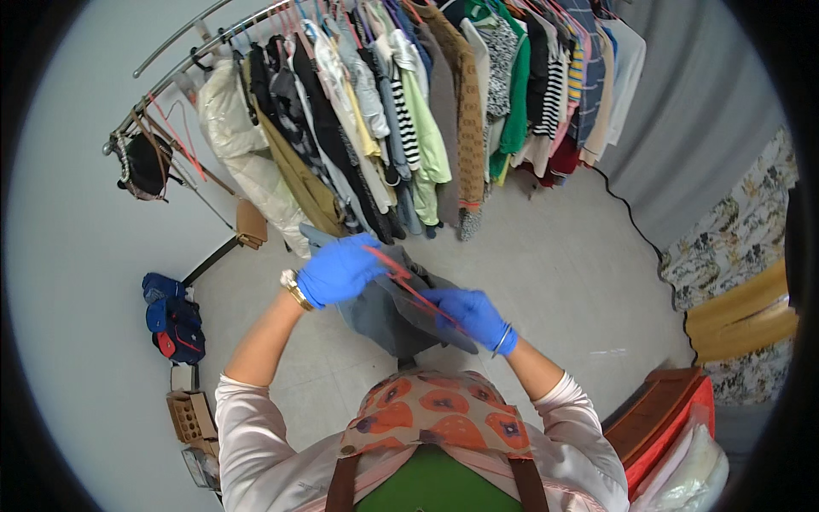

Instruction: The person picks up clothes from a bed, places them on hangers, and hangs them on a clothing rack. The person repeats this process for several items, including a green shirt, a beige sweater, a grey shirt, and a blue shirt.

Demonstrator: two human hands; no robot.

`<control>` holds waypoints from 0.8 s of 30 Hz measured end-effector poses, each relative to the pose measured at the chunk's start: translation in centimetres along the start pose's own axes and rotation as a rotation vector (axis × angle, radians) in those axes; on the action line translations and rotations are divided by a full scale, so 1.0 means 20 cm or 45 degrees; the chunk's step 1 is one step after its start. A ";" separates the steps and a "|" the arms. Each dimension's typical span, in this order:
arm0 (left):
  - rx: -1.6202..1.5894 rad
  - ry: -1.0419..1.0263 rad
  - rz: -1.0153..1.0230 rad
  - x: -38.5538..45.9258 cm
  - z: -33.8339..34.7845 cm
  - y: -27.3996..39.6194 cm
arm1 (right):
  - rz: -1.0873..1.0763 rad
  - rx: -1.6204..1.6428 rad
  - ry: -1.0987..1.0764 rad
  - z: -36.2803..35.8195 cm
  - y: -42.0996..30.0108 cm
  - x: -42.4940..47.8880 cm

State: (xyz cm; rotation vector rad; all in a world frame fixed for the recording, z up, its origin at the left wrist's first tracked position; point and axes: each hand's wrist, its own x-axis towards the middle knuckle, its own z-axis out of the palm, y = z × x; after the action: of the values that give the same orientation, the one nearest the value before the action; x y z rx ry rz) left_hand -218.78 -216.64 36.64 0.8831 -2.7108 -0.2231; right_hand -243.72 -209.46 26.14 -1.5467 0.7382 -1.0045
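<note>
Both hands wear blue gloves and are raised before the person's chest. My left hand (342, 270) pinches one end of a red clothes hanger (409, 287) at the upper left, close to a part of a blue-grey garment. My right hand (470, 317) is closed around the hanger's lower right part, together with the garment's edge. The blue-grey garment (384, 320) hangs between and below the hands; its exact kind cannot be told. Part of it is hidden behind the gloves.
A metal clothes rail (185, 64) full of hanging clothes runs across the top. A tan bag (251, 224) hangs at its left end. Blue bags (182, 326) and cardboard boxes (190, 416) stand along the left wall. Brown wooden furniture (659, 416) is at the lower right, curtains (736, 224) at right.
</note>
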 end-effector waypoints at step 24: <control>-0.830 -0.520 -0.166 0.09 -0.26 0.12 | 0.374 -0.256 -0.392 -0.07 0.52 0.07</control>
State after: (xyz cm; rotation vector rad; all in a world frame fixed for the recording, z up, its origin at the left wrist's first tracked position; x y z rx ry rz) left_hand -219.84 -216.18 42.56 0.8682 -2.6180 -1.3509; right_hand -243.83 -213.43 16.39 -1.6584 0.8351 -0.4734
